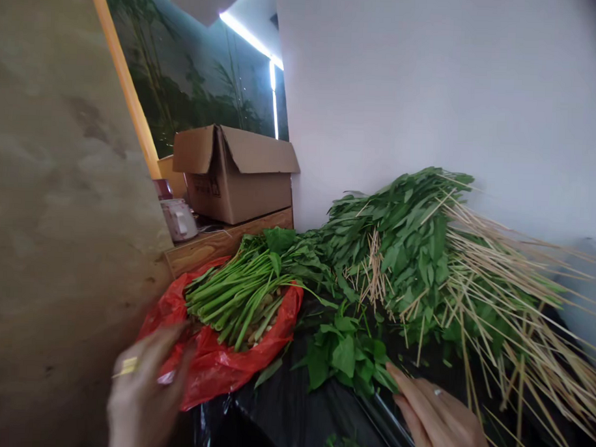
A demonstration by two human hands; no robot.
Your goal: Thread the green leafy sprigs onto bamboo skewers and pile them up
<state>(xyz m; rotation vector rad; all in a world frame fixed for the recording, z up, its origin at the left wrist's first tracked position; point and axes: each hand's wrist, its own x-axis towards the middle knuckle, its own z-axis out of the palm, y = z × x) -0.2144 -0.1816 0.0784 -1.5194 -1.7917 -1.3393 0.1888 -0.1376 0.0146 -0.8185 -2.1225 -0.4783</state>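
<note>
Left hand [143,381], fingers apart, by crinkled red bag [219,374]; slender stems [232,293] point near-left. Right hand [440,417] meets leaves [345,355]; grip unclear.

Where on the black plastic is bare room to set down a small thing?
The black plastic shows bare between the red plastic bag and the leafy greens at the right hand. It is crowded at right with thin sticks, and further back with piled long leaves.
</note>
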